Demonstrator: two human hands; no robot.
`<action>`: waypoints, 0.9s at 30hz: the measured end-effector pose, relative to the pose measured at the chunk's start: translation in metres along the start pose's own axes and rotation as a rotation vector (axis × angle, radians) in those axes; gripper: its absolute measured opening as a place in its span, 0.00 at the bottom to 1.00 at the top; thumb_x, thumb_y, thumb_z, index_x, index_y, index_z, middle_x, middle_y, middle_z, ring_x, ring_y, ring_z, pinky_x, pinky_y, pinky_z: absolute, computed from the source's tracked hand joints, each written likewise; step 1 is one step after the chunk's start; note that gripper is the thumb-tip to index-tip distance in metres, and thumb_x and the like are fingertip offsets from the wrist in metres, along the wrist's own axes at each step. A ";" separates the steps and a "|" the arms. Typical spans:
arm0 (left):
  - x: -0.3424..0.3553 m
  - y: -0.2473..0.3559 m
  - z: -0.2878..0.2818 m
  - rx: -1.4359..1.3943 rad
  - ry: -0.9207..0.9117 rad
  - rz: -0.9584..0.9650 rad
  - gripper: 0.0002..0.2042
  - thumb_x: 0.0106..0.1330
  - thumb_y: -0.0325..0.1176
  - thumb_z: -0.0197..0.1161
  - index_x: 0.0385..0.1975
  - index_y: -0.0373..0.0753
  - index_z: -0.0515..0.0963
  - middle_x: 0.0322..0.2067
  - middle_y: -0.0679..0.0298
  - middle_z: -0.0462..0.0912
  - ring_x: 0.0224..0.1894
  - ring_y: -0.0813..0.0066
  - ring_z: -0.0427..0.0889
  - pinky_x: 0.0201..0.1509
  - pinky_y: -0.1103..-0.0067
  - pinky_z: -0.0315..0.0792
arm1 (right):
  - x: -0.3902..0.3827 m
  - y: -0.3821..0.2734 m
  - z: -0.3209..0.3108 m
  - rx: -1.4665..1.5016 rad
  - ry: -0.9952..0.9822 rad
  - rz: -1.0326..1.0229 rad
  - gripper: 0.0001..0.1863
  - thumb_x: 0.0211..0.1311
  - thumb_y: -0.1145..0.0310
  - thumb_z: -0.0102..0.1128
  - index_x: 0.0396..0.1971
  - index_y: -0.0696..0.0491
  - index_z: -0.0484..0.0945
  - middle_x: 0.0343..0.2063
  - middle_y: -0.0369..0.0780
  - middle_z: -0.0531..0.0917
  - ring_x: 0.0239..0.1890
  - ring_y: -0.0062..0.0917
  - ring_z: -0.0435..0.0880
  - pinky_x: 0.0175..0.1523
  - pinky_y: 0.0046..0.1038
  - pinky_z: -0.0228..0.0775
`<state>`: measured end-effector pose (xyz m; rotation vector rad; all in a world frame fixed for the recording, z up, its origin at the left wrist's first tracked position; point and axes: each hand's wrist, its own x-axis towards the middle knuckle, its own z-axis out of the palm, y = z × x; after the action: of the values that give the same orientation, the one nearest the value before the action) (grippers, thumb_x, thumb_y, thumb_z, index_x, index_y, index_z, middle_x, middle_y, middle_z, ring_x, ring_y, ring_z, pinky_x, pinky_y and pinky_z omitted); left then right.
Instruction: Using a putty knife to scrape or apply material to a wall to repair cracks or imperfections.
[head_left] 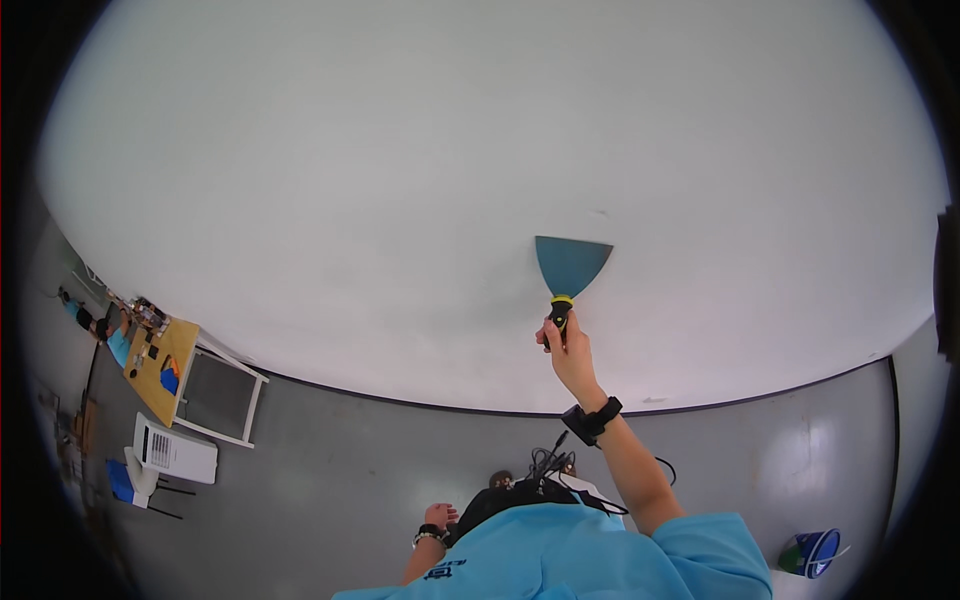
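Note:
My right hand is closed round the black and yellow handle of a wide putty knife. Its broad blue-grey blade points up, and the straight edge is at the white wall. From this view I cannot tell how firmly the edge presses. Just above the blade a small rough mark shows on the wall. My left hand hangs low beside my body with its fingers loosely apart and nothing in it.
A bucket stands on the grey floor at the lower right. To the left are a wooden-topped table with tools on it, a white appliance and a chair. Other people are at the far left. Dark cables hang near my waist.

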<state>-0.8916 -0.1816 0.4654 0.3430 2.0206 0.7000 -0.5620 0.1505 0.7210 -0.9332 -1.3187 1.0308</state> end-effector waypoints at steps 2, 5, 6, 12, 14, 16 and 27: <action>0.004 0.004 0.000 -0.043 -0.007 -0.035 0.12 0.67 0.32 0.46 0.39 0.32 0.75 0.33 0.53 0.82 0.32 0.62 0.83 0.33 0.71 0.78 | 0.000 -0.018 -0.005 0.075 0.025 0.023 0.13 0.71 0.63 0.46 0.35 0.59 0.65 0.22 0.40 0.80 0.23 0.24 0.80 0.30 0.24 0.72; 0.005 0.005 -0.001 -0.016 -0.022 -0.025 0.12 0.67 0.32 0.46 0.39 0.31 0.75 0.33 0.53 0.82 0.32 0.62 0.83 0.33 0.71 0.78 | -0.004 -0.020 -0.005 0.192 0.026 0.055 0.12 0.72 0.63 0.44 0.36 0.58 0.66 0.23 0.37 0.80 0.24 0.18 0.78 0.30 0.21 0.71; 0.005 0.006 -0.002 -0.015 -0.023 -0.026 0.12 0.67 0.32 0.46 0.39 0.31 0.75 0.33 0.53 0.82 0.32 0.62 0.83 0.33 0.71 0.78 | -0.005 -0.019 -0.006 0.154 -0.016 0.065 0.12 0.72 0.63 0.44 0.36 0.58 0.66 0.23 0.37 0.80 0.24 0.18 0.78 0.30 0.21 0.71; 0.007 -0.007 -0.007 -0.017 -0.030 -0.022 0.13 0.67 0.32 0.46 0.41 0.31 0.75 0.33 0.52 0.82 0.32 0.62 0.83 0.33 0.71 0.79 | 0.006 -0.026 -0.016 0.263 0.055 0.000 0.11 0.72 0.63 0.43 0.38 0.57 0.65 0.23 0.37 0.79 0.26 0.18 0.78 0.30 0.20 0.70; 0.007 -0.012 -0.008 -0.023 -0.026 -0.042 0.13 0.67 0.32 0.46 0.41 0.31 0.74 0.33 0.52 0.81 0.32 0.62 0.83 0.33 0.70 0.79 | 0.007 -0.022 -0.015 0.294 0.056 0.001 0.12 0.71 0.63 0.45 0.38 0.58 0.65 0.22 0.38 0.79 0.25 0.20 0.79 0.30 0.22 0.70; 0.008 -0.011 -0.006 -0.031 -0.020 -0.066 0.13 0.68 0.32 0.46 0.41 0.31 0.75 0.33 0.52 0.81 0.32 0.62 0.83 0.33 0.71 0.79 | 0.001 -0.005 -0.016 0.102 -0.023 -0.002 0.12 0.70 0.63 0.47 0.38 0.58 0.65 0.21 0.39 0.79 0.24 0.23 0.79 0.30 0.24 0.70; 0.014 -0.021 -0.011 -0.134 0.056 -0.083 0.12 0.66 0.33 0.45 0.38 0.34 0.76 0.30 0.57 0.82 0.27 0.67 0.83 0.29 0.74 0.76 | -0.013 0.066 -0.011 -0.416 -0.106 0.046 0.17 0.58 0.62 0.64 0.38 0.56 0.69 0.25 0.45 0.79 0.25 0.36 0.78 0.30 0.33 0.68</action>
<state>-0.9072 -0.1955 0.4472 0.1619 2.0164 0.7955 -0.5542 0.1579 0.6536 -1.2359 -1.6436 0.8641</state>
